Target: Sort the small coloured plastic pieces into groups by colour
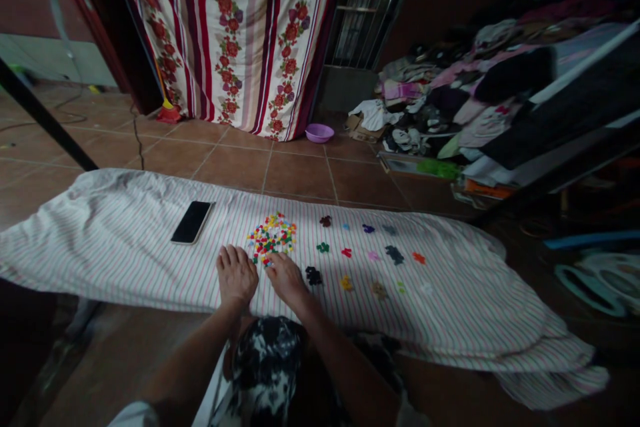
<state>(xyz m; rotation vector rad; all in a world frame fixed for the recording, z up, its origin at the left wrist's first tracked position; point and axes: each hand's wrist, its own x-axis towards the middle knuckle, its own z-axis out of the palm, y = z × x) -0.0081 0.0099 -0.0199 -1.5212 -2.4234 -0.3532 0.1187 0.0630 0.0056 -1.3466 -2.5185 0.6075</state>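
Note:
A loose pile of small multicoloured pieces (273,235), bead-like in size, lies on the striped cloth (140,240). My left hand (236,275) rests palm down on the cloth at the pile's near left, fingers stretched forward, holding nothing that shows. At the pile's near edge, my right hand (287,278) has its fingertips drawn together among the pieces; whatever is between them is too small to make out. To the right lie single-colour clusters, among them black (313,275), green (323,247), red (346,252), yellow (346,283), brown (325,221) and orange (419,257).
A dark-screened phone (192,222) lies on the cloth left of the pile. Beyond the cloth are a tiled floor, a purple basin (319,133) and a floral curtain (230,33). Heaped clothes (450,93) fill the back right. A dark post (47,113) slants at the left.

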